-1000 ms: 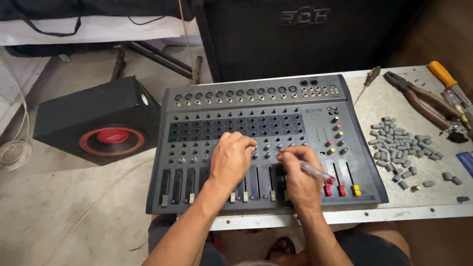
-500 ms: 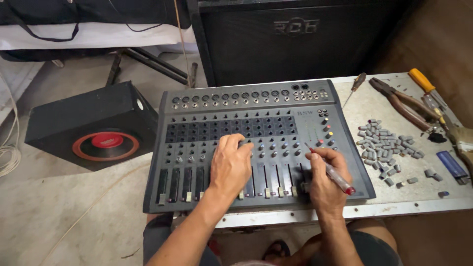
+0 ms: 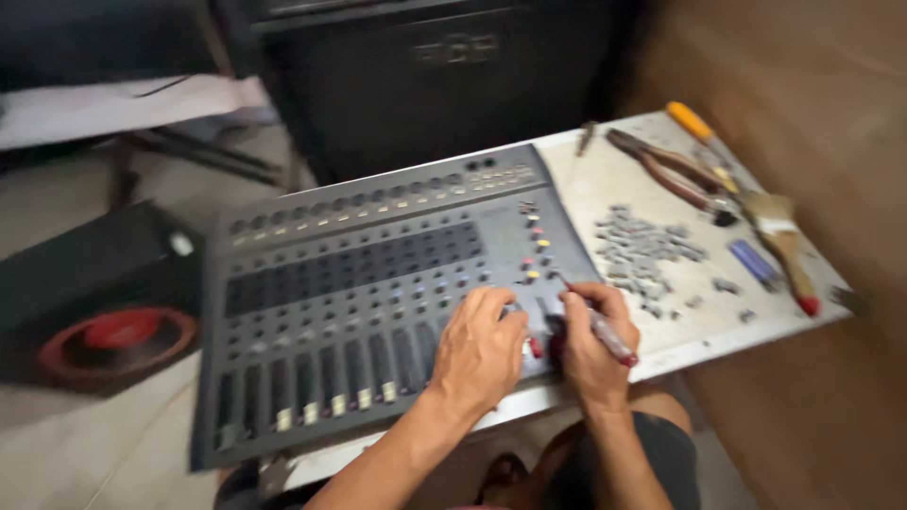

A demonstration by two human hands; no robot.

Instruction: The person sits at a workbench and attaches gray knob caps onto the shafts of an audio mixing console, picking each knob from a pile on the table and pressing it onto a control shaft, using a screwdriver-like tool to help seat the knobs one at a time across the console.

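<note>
**A:** Where's your tool, and which way does it lie?

**B:** Your right hand (image 3: 588,342) has its fingers closed round a slim screwdriver (image 3: 599,324) with a red-tipped handle. Its long axis runs on a slant: the metal tip points far and left, down at the near right corner of the grey audio mixer (image 3: 378,283), while the red end points near and right, past your knuckles.

**A:** And the other hand?

**B:** Your left hand (image 3: 480,351) lies palm down on the mixer, just beside the right one, fingers curled loosely over the sliders (image 3: 331,401). It grips nothing that can be made out; the view is blurred.

**A:** How does the mixer sit?

**B:** Its long side runs left to right across the white table (image 3: 652,189), tilted so the right end sits farther from you.

**A:** What's to the right?

**B:** A scatter of small grey caps (image 3: 642,247), then pliers (image 3: 666,170) and a brush (image 3: 784,247). A black speaker with a red cone (image 3: 109,335) stands on the floor, far left.
</note>
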